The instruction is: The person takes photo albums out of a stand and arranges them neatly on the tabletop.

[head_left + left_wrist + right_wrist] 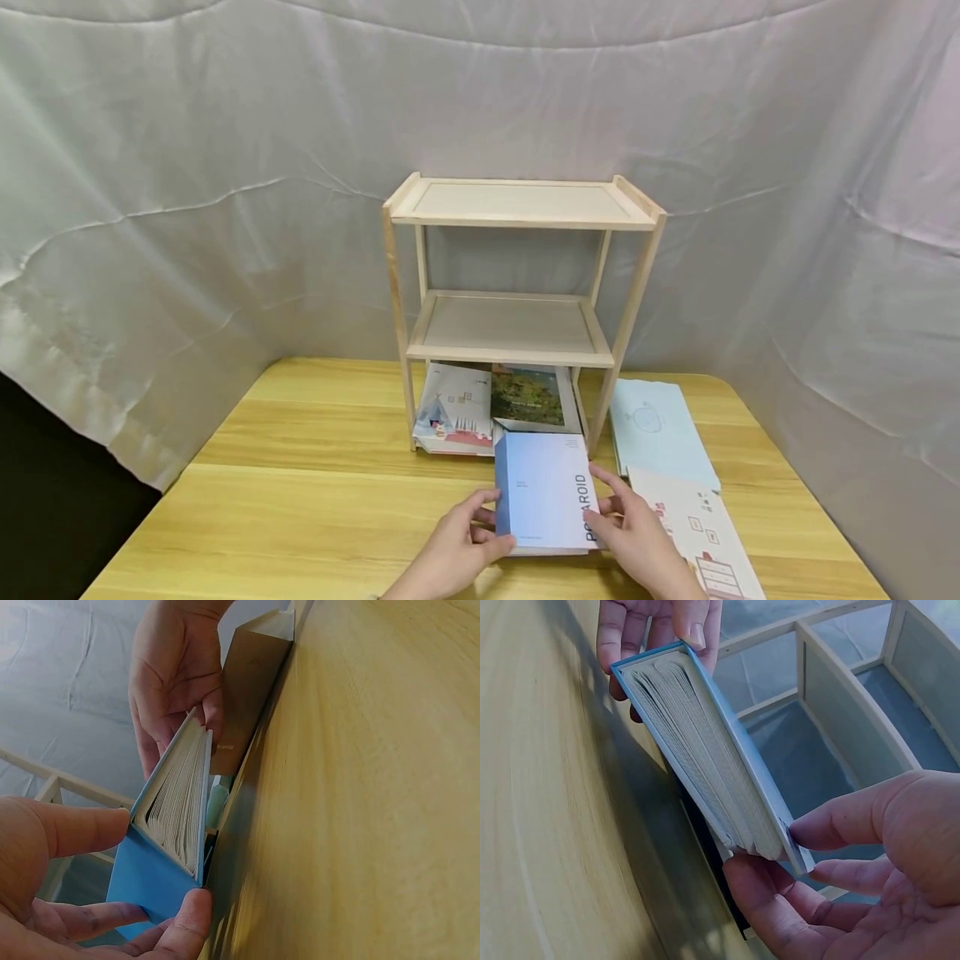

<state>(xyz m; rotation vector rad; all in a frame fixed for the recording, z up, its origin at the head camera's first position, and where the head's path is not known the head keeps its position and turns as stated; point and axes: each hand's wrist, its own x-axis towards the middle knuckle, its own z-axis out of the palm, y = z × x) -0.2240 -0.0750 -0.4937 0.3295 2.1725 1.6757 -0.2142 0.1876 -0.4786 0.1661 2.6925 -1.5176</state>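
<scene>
A thick blue photo album (546, 496) marked POLAROID is held between both hands over the table, in front of the shelf. My left hand (459, 537) grips its spine side, thumb near the front corner. On the opposite side my right hand (636, 533) pinches the cover's edge between thumb and fingers. In the right wrist view the page block (697, 750) shows between the covers, which are slightly parted toward the right hand. The left wrist view shows the blue spine (154, 877) between the left thumb and fingers.
A pale wooden shelf rack (510, 358) stands behind the album. On its lowest level lie a white illustrated book (459, 400) and a dark green-covered book (527, 396). To the right, a light blue book (660, 425) and a white illustrated book (693, 525) lie on the table (300, 500).
</scene>
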